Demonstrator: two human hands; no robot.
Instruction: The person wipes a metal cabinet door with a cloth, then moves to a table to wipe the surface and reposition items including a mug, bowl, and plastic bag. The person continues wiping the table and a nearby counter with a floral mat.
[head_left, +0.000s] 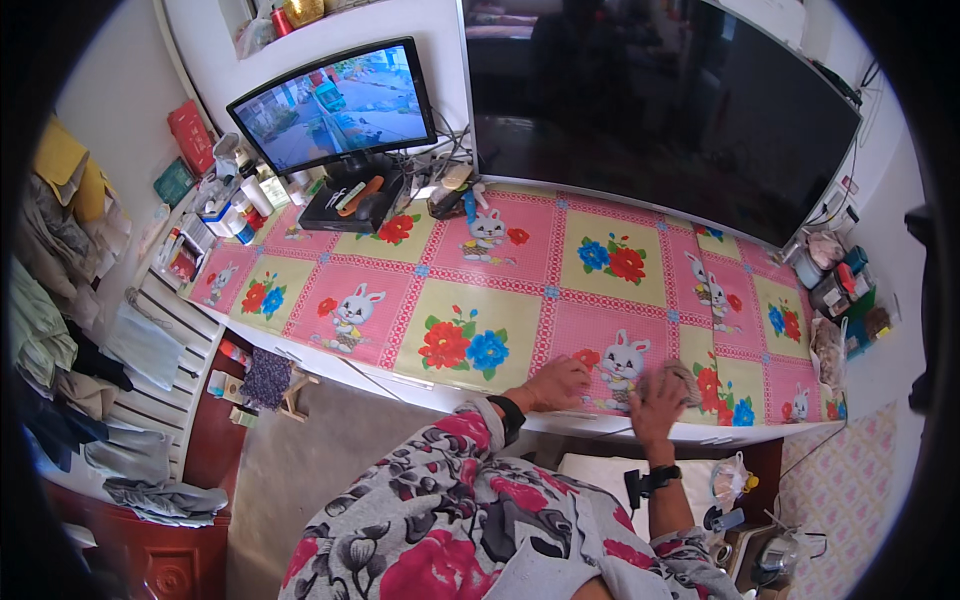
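My right hand (661, 401) lies over a crumpled grey-brown cloth (688, 384), holding it against the tabletop near the front edge. Hand and cloth look slightly blurred. To its left, my left hand (559, 385) rests on the same edge with fingers bent and somewhat apart, nothing in it. Under both hands spreads a patterned plastic tablecloth (487, 292) with pink and yellow squares, rabbits and flowers. An overlapping piece of it forms a seam right of the cloth. Black bands circle both wrists.
Behind the table surface stand a large dark television (652, 112) and a lit monitor (337, 105) with cables between them. Bottles and boxes (240, 210) crowd the left end; jars and bags (836, 285) line the right. A slatted rack (161, 330) with clothes stands left.
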